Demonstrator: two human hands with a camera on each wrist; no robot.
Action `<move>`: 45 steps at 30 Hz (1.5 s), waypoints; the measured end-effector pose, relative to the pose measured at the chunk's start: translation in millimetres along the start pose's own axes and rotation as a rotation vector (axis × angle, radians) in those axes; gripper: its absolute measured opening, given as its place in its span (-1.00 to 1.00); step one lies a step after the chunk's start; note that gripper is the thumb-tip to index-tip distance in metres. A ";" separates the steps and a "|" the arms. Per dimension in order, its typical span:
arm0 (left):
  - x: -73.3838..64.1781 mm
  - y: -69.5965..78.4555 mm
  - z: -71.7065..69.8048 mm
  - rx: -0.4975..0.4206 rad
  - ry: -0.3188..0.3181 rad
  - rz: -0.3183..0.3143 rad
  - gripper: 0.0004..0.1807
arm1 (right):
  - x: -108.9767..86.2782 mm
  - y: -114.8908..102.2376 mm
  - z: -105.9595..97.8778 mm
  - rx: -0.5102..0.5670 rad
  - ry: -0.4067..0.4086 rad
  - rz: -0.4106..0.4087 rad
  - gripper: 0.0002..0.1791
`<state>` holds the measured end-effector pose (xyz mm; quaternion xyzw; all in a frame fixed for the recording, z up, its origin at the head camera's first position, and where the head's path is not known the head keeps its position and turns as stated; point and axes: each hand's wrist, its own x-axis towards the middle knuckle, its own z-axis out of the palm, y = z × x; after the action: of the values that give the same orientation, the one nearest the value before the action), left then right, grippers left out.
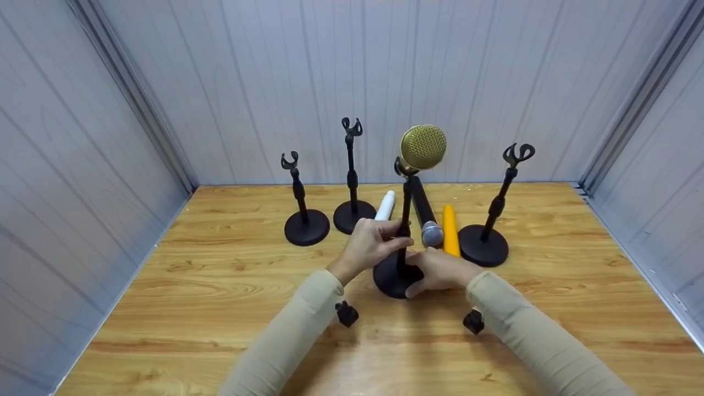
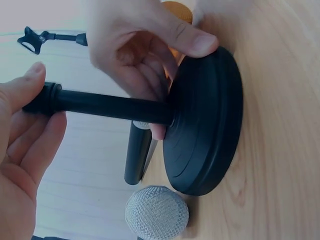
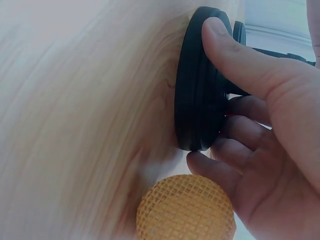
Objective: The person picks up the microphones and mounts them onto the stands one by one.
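Observation:
A black desktop microphone stand (image 1: pixel 389 281) stands upright at the middle of the table, bearing a gold-headed microphone (image 1: pixel 424 146) in its top clip. With thumb and fingers, my left hand (image 1: pixel 372 245) pinches the collar on the stand's pole. My right hand (image 1: pixel 443 269) holds the round base (image 2: pixel 202 120) from the right, its thumb on the rim and its fingers curled around the far side. Whether the base touches the wood cannot be told. Near the hands lie a white microphone (image 1: pixel 386 205), a black microphone (image 1: pixel 422 203) with a silver head, and an orange one (image 1: pixel 450 230).
Two black stands with vacant clips, a short one (image 1: pixel 306 227) and a taller one (image 1: pixel 353 214), are at the back left. Another vacant stand (image 1: pixel 484 246) is at the right. Pale panel walls (image 1: pixel 264 82) enclose the wooden table (image 1: pixel 220 308) at the back and sides.

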<state>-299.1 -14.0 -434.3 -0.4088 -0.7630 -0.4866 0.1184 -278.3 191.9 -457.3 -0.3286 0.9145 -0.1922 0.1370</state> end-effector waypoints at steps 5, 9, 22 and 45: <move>-0.9 1.0 3.7 0.058 0.060 0.027 -0.76 | -0.6 0.0 -1.6 0.008 -0.008 0.017 -0.42; 1.1 2.5 1.9 0.073 0.017 0.029 -0.78 | -0.8 0.2 -2.8 0.011 -0.009 0.021 -0.45; 3.3 7.0 -13.1 -0.270 -0.203 -0.074 -0.62 | 3.5 -0.7 -1.4 -0.001 -0.012 0.022 -0.49; 6.2 4.6 -5.8 -0.218 -0.064 -0.102 -0.80 | 2.5 -0.3 -1.6 0.005 -0.011 0.039 -0.41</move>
<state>-300.9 -14.8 -424.9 -0.3955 -0.7288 -0.5585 0.0240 -280.5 190.5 -456.1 -0.3115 0.9194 -0.1902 0.1464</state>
